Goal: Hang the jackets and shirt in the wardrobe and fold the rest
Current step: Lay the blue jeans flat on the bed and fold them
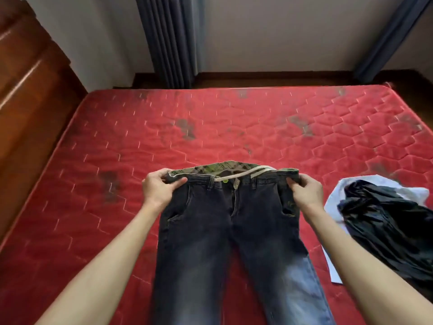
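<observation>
Jeans (234, 231) spread front-up on red mattress (117, 137), waistband stretched flat for folding. Left hand (159, 186) and right hand (304, 191) each pinch a waistband corner. Dark jacket (386, 221) right of jeans, unhung.

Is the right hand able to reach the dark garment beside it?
Likely yes, once freed: the right hand grips the jeans waistband, but the dark garment lies close beside it with nothing blocking.
</observation>
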### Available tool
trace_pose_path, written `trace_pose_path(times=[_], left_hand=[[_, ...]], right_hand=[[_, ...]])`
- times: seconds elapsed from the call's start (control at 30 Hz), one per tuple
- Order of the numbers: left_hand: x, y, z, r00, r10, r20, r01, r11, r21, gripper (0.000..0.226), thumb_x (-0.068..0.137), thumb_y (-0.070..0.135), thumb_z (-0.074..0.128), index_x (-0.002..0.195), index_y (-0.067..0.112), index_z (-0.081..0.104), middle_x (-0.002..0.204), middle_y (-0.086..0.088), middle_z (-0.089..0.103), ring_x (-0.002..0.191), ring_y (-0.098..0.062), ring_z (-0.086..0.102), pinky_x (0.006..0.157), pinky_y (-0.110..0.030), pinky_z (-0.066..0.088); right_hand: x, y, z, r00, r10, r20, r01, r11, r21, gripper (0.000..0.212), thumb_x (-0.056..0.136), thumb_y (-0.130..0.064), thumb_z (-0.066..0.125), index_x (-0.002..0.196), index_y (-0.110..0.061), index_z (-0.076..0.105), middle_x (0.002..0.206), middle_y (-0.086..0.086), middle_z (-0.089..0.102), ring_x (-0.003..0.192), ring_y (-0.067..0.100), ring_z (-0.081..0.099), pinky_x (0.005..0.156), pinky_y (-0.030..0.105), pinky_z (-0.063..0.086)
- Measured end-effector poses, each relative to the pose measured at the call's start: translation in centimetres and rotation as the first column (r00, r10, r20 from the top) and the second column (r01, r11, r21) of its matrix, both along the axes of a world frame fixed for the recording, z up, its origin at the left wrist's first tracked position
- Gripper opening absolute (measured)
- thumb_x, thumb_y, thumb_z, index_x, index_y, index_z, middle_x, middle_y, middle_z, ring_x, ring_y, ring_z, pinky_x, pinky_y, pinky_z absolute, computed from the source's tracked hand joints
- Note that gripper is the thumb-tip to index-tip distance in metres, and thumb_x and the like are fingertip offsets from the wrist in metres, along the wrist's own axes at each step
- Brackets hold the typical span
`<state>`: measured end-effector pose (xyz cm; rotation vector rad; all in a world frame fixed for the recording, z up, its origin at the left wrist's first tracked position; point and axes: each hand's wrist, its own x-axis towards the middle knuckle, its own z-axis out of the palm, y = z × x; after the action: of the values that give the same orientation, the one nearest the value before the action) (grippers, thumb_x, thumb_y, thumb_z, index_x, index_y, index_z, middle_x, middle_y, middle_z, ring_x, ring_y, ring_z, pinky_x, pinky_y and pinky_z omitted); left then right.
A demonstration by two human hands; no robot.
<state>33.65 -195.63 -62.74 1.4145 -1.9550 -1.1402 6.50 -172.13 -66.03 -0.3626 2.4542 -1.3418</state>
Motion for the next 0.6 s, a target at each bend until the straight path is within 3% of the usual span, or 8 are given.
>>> trace_pose_path(times=[0.1,0.17,0.23,0.3,0.37,0.47,0.6], left_hand=[[-1.7,-1.5,-8.4,0.986,0.123,0.112,-0.113,0.989,-0.091,0.066,0.079,0.023,0.083,0.138,0.015,0.054,0.123,-0.014,0.061,0.117,-0.029,0.056,0.102,-0.030,0.040],[-1.2,0.6,-14.0,0.971,0.125,0.204,-0.094,0.983,-0.156,0.077,0.085,0.019,0.076,0.151,0.012,0.038,0.140,-0.020,0.046,0.130,-0.036,0.043,0.112,-0.041,0.030],[0.2,5.2,-19.1,0.940,-0.003,0.341,0.087,0.969,-0.233,0.071,0.088,0.018,0.071,0.151,0.012,0.038,0.146,-0.022,0.043,0.132,-0.040,0.042,0.112,-0.048,0.033],[2.4,10.9,-23.5,0.868,-0.143,0.476,0.299,0.916,-0.269,0.061,0.092,0.024,0.062,0.150,0.016,0.042,0.152,-0.021,0.039,0.137,-0.040,0.041,0.111,-0.052,0.036],[4.8,16.1,-26.3,0.791,-0.253,0.557,0.452,0.856,-0.252,0.056,0.097,0.032,0.046,0.150,0.018,0.042,0.159,-0.019,0.031,0.144,-0.038,0.034,0.114,-0.053,0.032],[7.8,21.7,-27.7,0.705,-0.332,0.627,0.547,0.817,-0.182,0.059,0.099,0.035,0.038,0.154,0.016,0.034,0.164,-0.017,0.020,0.151,-0.035,0.019,0.117,-0.055,0.026],[10.8,25.5,-27.7,0.657,-0.374,0.654,0.588,0.798,-0.134,0.063,0.097,0.036,0.041,0.155,0.013,0.032,0.164,-0.017,0.018,0.152,-0.034,0.019,0.117,-0.057,0.027]], right_hand=[[-0.9,-2.5,-6.6,0.998,-0.033,-0.062,0.037,0.997,0.065,0.040,0.089,-0.017,0.069,0.127,-0.008,0.059,0.124,0.012,0.064,0.118,0.026,0.058,0.100,0.037,0.044],[1.1,-2.6,-10.6,0.995,0.028,-0.096,-0.013,0.988,0.153,0.060,0.086,-0.012,0.070,0.141,-0.004,0.046,0.141,0.017,0.051,0.132,0.031,0.046,0.111,0.040,0.035],[5.0,-1.0,-14.9,0.960,0.237,-0.149,-0.181,0.932,0.314,0.069,0.083,-0.009,0.071,0.145,-0.004,0.041,0.152,0.020,0.039,0.140,0.034,0.037,0.113,0.048,0.032],[9.8,2.1,-19.4,0.846,0.479,-0.236,-0.309,0.800,0.514,0.070,0.082,-0.013,0.071,0.145,-0.005,0.044,0.157,0.023,0.031,0.142,0.038,0.036,0.109,0.051,0.035],[14.3,5.7,-22.9,0.740,0.629,-0.237,-0.377,0.680,0.629,0.062,0.087,-0.022,0.058,0.145,-0.007,0.045,0.158,0.022,0.028,0.141,0.039,0.039,0.109,0.047,0.033],[18.5,10.2,-24.9,0.725,0.670,-0.159,-0.403,0.600,0.691,0.061,0.096,-0.033,0.035,0.154,-0.012,0.032,0.164,0.015,0.018,0.149,0.031,0.026,0.115,0.045,0.022],[19.4,12.5,-24.7,0.689,0.709,-0.147,-0.408,0.548,0.730,0.064,0.098,-0.037,0.033,0.157,-0.014,0.024,0.165,0.013,0.015,0.152,0.027,0.016,0.118,0.046,0.019]])
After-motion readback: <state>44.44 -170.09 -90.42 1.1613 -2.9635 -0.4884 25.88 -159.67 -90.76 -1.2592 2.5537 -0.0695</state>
